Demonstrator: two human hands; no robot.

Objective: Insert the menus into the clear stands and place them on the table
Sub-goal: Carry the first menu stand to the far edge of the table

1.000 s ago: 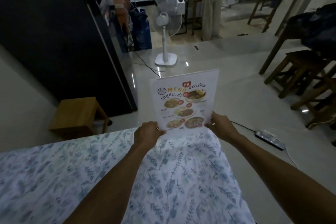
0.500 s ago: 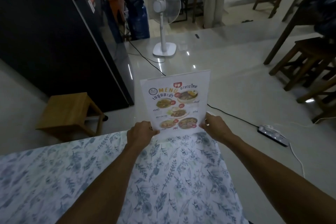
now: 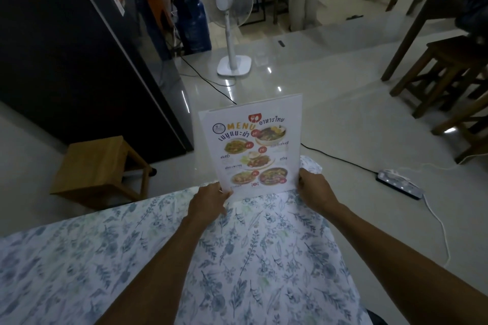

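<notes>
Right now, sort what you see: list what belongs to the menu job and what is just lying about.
Belongs to the job:
menu in its clear stand
left hand
right hand
table

Lying about:
standing fan
small wooden stool
power strip
dark stools

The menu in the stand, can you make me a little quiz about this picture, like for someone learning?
1. True or false: the menu stand lies flat on the floral tablecloth.
2. Which hands hold the stand? A) left only B) right only C) both
3. Fill in: the white ____ stands on the floor beyond the menu.

Key: 1 false, it stands upright at the table's far edge. 2 C, left hand and right hand grip its bottom corners. 3 fan.
</notes>
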